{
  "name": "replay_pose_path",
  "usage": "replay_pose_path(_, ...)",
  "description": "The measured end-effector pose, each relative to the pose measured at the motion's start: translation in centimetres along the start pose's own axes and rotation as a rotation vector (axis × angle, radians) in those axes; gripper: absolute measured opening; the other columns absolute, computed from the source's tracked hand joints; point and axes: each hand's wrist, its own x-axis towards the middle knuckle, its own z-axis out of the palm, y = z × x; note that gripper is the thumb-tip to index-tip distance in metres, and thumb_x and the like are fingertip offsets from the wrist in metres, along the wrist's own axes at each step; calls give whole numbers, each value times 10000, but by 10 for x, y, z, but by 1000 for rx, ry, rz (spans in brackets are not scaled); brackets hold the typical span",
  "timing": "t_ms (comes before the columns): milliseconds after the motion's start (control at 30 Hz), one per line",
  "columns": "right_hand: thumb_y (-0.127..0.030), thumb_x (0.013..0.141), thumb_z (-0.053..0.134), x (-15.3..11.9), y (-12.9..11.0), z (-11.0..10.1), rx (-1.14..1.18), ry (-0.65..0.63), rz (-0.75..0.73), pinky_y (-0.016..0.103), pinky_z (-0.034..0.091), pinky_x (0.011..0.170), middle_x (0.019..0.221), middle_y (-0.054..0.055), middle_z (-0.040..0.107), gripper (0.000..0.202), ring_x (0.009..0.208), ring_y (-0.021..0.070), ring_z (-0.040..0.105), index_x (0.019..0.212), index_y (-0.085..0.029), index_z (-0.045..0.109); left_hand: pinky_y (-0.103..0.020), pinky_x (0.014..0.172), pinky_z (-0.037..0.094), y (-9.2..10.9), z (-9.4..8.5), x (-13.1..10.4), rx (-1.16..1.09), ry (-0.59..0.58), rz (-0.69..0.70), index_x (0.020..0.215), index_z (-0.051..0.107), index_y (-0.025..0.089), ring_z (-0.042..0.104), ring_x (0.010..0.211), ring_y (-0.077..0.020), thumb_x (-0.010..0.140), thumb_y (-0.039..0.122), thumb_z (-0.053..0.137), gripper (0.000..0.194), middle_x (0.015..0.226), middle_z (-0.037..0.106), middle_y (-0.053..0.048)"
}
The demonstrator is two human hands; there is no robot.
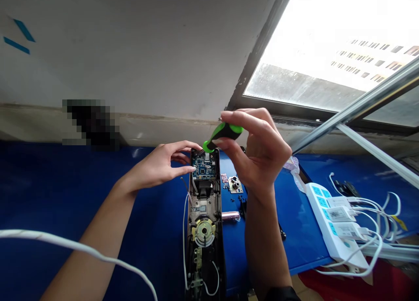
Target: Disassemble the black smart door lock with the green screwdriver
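Note:
An opened long black device housing (pixel 220 205) lies lengthwise before me, with a blue circuit board (pixel 204 172) in its far end and a round speaker-like part (pixel 204 231) nearer to me. My left hand (pixel 166 161) grips the far left edge of the housing, thumb beside the board and fingers at the far corner. In my right hand (pixel 258 148) is a green and black screwdriver (pixel 225 133), held tilted above the far end of the board. Its handle sits between thumb and fingers. I cannot make out where its tip meets the housing.
Right of the housing lie a small camera-like module (pixel 235 184), loose screws (pixel 232 200) and a pink cylindrical cell (pixel 231 216). A white power strip (pixel 327 222) with plugged chargers and cables stands farther right. A white cable (pixel 81 248) crosses my left forearm. A wall and window are behind.

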Motion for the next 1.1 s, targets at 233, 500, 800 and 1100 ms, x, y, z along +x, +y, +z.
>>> replay_pose_path(233, -258, 1070, 452, 2, -1, 0, 17, -86, -4, 486, 623, 977, 1295, 38, 700, 384, 1204, 246, 669, 1395, -361, 628, -409, 1032, 588, 1, 0, 0, -16, -5, 9, 1346, 640, 305, 716, 1104, -234, 872, 387, 793, 506, 1330, 701, -28)
replay_pose_path(500, -339, 956, 715, 0, -1, 0, -2, 35, -6, 413, 636, 791, 988, 25, 660, 287, 889, 191, 663, 1241, -361, 731, -418, 1031, 587, 3, 0, 0, 5, -4, 0, 1333, 650, 297, 714, 1122, -247, 872, 377, 789, 488, 1313, 712, -28)
replay_pose_path(800, -296, 983, 664, -2, -8, -2, -13, -84, 70, 464, 623, 927, 1125, 38, 724, 310, 1053, 230, 683, 1289, -329, 698, -413, 1022, 593, -1, 1, 0, -5, 9, -24, 1349, 632, 299, 724, 1094, -234, 857, 353, 801, 523, 1291, 714, -31)
replay_pose_path(1100, -189, 1044, 468, 1, -15, -1, 18, -169, 82, 501, 595, 1020, 1320, 43, 701, 409, 1214, 250, 659, 1406, -311, 617, -413, 1016, 592, -2, 2, 0, -29, -1, 0, 1358, 629, 293, 723, 1093, -234, 865, 337, 790, 520, 1280, 716, -37)
